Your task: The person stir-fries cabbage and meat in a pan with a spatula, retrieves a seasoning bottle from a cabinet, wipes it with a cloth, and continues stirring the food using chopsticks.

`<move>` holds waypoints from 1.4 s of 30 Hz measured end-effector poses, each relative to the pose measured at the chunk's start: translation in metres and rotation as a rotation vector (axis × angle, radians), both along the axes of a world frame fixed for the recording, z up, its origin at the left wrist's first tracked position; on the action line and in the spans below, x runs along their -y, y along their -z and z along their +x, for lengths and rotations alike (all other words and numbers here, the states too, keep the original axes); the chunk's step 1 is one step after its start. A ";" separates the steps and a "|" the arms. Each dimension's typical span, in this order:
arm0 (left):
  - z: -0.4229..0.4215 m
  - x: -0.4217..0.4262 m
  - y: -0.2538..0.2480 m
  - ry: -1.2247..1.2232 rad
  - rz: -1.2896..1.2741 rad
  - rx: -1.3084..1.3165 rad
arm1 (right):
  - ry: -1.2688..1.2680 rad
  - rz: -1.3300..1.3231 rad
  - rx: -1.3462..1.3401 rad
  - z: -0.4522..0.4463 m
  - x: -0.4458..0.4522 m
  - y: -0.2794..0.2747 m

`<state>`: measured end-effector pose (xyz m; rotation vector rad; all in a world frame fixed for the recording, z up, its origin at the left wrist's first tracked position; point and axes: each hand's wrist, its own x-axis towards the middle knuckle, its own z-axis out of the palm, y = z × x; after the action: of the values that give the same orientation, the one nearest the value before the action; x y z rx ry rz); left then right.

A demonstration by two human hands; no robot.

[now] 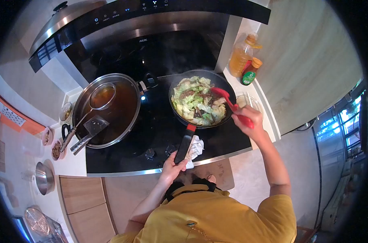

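Observation:
My left hand (173, 166) is closed around the black handle of a frying pan (185, 142), close to the stove's front edge. Chopped cabbage (194, 97) fills the pan, mixed with darker brown pieces that look like meat. In my right hand (249, 120) is a red spatula (226, 97), gripped by its handle at the pan's right rim. Its head reaches into the food on the right side, partly covered by it. A crumpled white cloth (196, 149) lies beside the pan handle, near my left hand.
Left of the pan stands a large pot (137, 111) of brown liquid, with a strainer (102, 96) and a metal spatula (95, 125) across it. An oil jug (240, 58) and a sauce bottle (251, 72) stand back right. A metal bowl (44, 178) sits at left.

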<state>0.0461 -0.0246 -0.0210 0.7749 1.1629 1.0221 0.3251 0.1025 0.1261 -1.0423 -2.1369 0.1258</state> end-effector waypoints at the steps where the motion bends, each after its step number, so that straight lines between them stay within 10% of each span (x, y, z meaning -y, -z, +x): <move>1: -0.001 -0.001 -0.003 0.001 -0.003 0.003 | 0.001 -0.003 0.003 -0.003 0.013 -0.008; 10: -0.001 -0.004 -0.011 0.039 -0.038 0.024 | -0.410 -0.216 0.184 -0.011 0.083 -0.099; 26: -0.002 -0.005 -0.012 0.081 -0.028 -0.021 | -0.256 0.039 0.066 -0.012 0.009 0.049; 35: 0.000 -0.005 -0.020 0.088 -0.040 -0.036 | -0.450 -0.254 0.254 0.017 0.058 -0.119; 42: -0.003 -0.005 -0.022 0.121 -0.038 -0.075 | -0.398 -0.069 -0.028 -0.013 0.019 -0.010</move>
<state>0.0434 -0.0200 0.0006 0.8485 1.1817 0.8747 0.3120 0.0836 0.1359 -0.6361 -2.3035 0.4027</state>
